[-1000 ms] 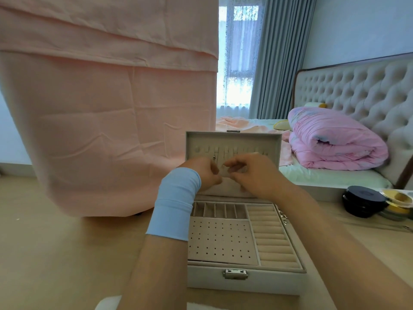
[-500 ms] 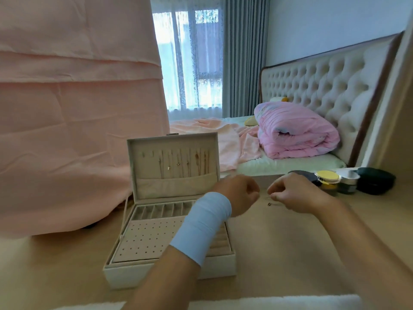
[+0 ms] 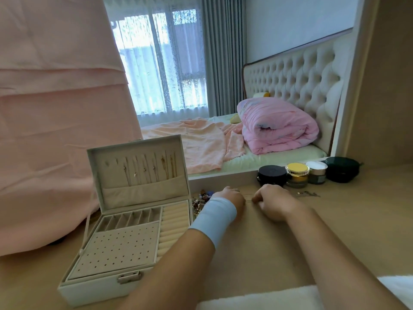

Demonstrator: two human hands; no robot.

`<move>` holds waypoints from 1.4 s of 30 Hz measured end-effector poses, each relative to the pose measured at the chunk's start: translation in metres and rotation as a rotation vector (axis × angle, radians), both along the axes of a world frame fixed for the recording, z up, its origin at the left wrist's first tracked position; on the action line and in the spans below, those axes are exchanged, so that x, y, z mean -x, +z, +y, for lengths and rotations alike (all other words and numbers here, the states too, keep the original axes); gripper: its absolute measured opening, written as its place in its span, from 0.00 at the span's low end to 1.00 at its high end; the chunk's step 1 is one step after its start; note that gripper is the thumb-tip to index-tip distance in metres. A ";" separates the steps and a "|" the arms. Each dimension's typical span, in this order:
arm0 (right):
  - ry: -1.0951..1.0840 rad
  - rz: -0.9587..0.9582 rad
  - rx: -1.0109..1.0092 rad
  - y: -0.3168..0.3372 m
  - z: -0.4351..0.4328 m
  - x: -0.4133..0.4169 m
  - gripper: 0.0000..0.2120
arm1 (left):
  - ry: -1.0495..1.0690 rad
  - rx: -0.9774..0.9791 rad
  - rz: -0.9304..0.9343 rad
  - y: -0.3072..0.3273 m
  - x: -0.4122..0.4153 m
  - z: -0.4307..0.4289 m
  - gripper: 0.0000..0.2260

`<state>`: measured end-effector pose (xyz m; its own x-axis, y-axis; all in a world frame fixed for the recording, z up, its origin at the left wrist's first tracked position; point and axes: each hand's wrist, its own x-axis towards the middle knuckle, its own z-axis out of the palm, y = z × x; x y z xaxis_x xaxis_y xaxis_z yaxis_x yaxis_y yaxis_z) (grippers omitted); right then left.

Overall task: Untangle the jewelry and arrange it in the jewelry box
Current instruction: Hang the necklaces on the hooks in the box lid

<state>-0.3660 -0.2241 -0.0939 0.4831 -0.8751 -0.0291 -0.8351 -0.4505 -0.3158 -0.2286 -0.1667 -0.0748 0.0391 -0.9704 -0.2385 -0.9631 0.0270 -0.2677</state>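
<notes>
A person sits at a pale wooden desk [image 3: 290,242], both hands down on its middle, close together but apart. The right hand [image 3: 273,203] has its fingers curled tight, thumb and forefinger pinching the end of a fine chain [image 3: 248,199] that lies on the desk between the hands. The left hand [image 3: 231,198], wearing a light blue wristband [image 3: 214,217], is curled toward the same chain. Its fingertips are hidden, so I cannot tell whether it grips anything.

Just behind the left wrist sits a tangled heap of jewelry [image 3: 201,201], touching the right side of the open white jewelry box [image 3: 131,231], which stands at the desk's left side with its front toward the near edge. Several necklaces [image 3: 145,170] hang in the upright lid. Along the far edge to the right stand a black jar [image 3: 271,175], a yellow-lidded jar [image 3: 297,174], a white-lidded jar [image 3: 316,172] and a dark green case [image 3: 342,168], with a few loose pieces [image 3: 309,193] just in front of them.
</notes>
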 end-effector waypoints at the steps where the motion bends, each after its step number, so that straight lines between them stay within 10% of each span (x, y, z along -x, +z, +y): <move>1: 0.006 -0.003 0.000 0.002 0.001 0.001 0.16 | 0.006 0.019 0.008 -0.002 0.000 -0.001 0.20; 17: 0.092 -0.132 -0.118 0.010 0.013 -0.008 0.11 | 0.041 0.228 0.052 0.005 0.005 0.018 0.10; 28: 0.259 -0.571 -0.343 0.047 0.038 -0.018 0.09 | 0.124 0.514 0.819 0.027 -0.041 0.056 0.03; 37: 0.360 -0.688 -0.547 0.068 0.082 -0.046 0.13 | 0.042 0.362 0.998 0.056 -0.097 0.110 0.07; 42: 0.386 -0.725 -0.577 0.074 0.104 -0.062 0.12 | 0.100 0.331 1.416 0.061 -0.119 0.122 0.10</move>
<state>-0.3036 -0.1204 -0.0196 0.8000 -0.5999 0.0143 -0.1834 -0.2671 -0.9460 -0.1099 -0.0443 -0.0137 0.0357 -0.9948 0.0955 -0.4148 0.0722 0.9070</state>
